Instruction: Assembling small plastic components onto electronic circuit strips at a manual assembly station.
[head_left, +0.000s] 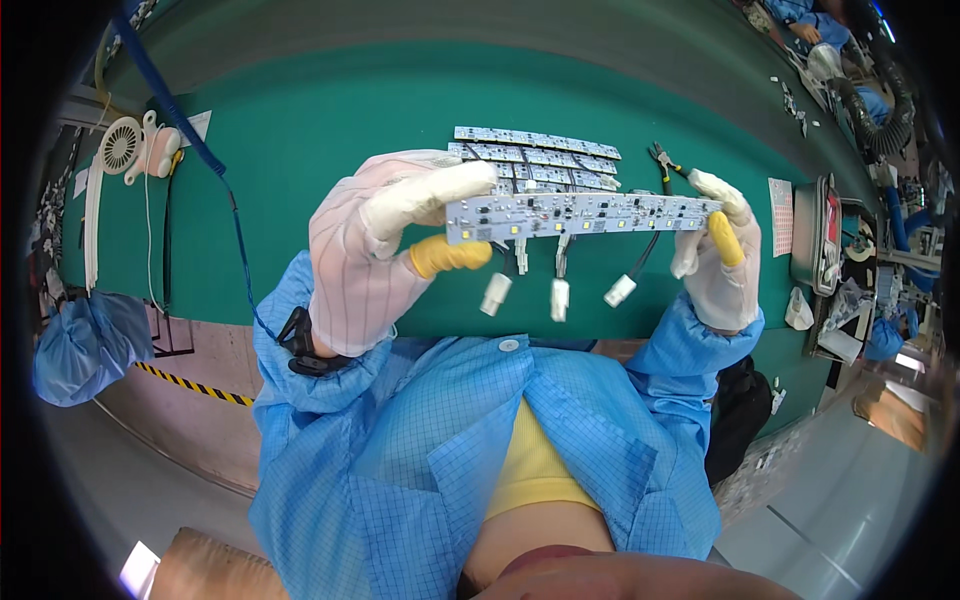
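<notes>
A long white LED circuit board [580,216] is held up level above the bench, its row of small yellowish LEDs in view. My left hand [385,225], in a pale striped glove with white and yellow finger covers, pinches the board's left end. At the other end my right hand [725,245], gloved the same way, grips it between fingertips. Below the board hang short dark wires with white plug connectors [560,299]. Behind it several similar LED boards [537,138] lie in a stack on the bench, partly hidden by the held one.
Black-and-yellow pliers [668,168] lie right of the stack on the green mat [330,100]. A small white-and-pink fan [122,146] stands at the far left. A blue coiled cord [235,215] runs down to my left wrist strap. A metal tray [822,235] sits at the right.
</notes>
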